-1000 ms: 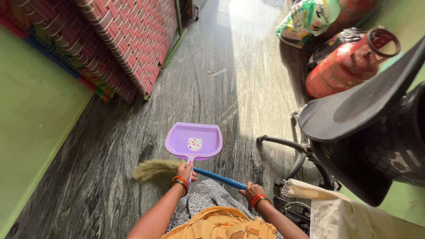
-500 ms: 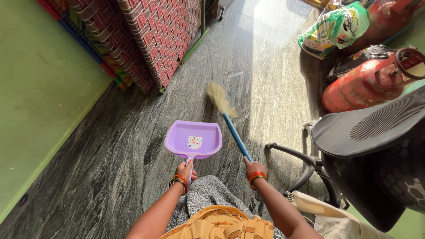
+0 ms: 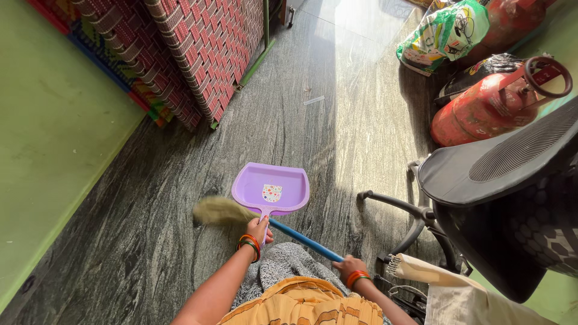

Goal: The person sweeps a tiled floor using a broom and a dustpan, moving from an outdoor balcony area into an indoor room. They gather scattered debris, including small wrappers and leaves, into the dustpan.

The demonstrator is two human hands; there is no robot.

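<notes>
Left hand (image 3: 259, 229) grips the handle of a lilac dustpan (image 3: 271, 188) lying flat on the floor at twelve o'clock; right hand (image 3: 348, 265) clasps a blue-handled broom (image 3: 241, 214), bristles at nine o'clock.

floor (image 3: 180, 198) was dark grey streaked stone, with a sunlit patch at the top middle. a small pale scrap (image 3: 313, 100) lay on it near that patch. red-and-white woven panels (image 3: 205, 54) leaned against the green wall (image 3: 54, 132) top left, with multicoloured mats (image 3: 138, 96) stacked behind them. a red gas cylinder (image 3: 490, 102) stood at right, tilted in view, just beside a black bag (image 3: 466, 75). a green-and-white printed sack (image 3: 442, 33) sat above it, next to a second red cylinder (image 3: 512, 21). a black mesh office chair (image 3: 500, 180) filled the right side, its base legs on the floor. a cream cloth (image 3: 457, 289) lay bottom right.
</notes>
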